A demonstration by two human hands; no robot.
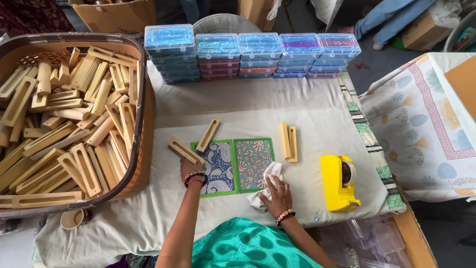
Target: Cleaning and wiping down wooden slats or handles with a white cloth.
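Left hand [191, 171]: closed on near end of slotted pale wooden holder [184, 151], far-left of blue paisley green-edged card [218, 167] | Right hand [275, 194]: pressed white crumpled cloth [265, 186] onto red-floral green-edged card [253, 163], clamped on it | Right: yellow plastic tape dispenser [338, 182] | Left: brown basket [143, 124] of wooden holders.

matt wooden holders [74, 134]; glossy plastic dispenser [338, 182]
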